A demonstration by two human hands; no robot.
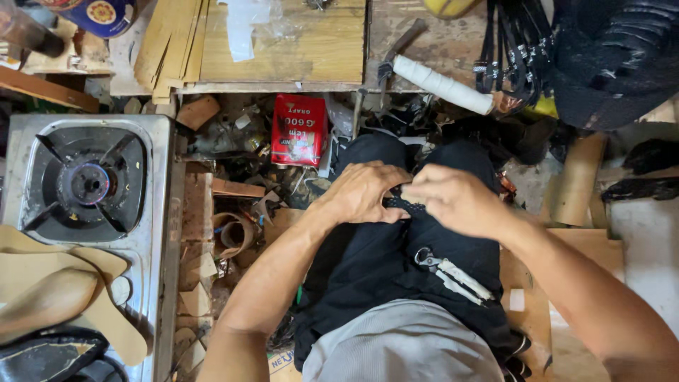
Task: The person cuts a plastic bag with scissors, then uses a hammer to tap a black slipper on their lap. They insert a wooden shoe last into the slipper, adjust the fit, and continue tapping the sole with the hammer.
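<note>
Your left hand [364, 192] and right hand [453, 198] both pinch a black woven strap [404, 205] over your lap; a red glue tin [300, 130] stands closed on the floor, contents unseen.

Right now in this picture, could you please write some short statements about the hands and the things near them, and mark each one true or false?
1. Both the left hand and the right hand grip a dark strap over the lap. True.
2. Pliers rest on the right thigh. True.
3. A pot sits on the gas stove. False: its burner is bare.
4. The red packet lies on the wooden board. False: it lies below the board, among scraps.
5. A hammer with a white-wrapped handle lies ahead of the knees. True.
</note>
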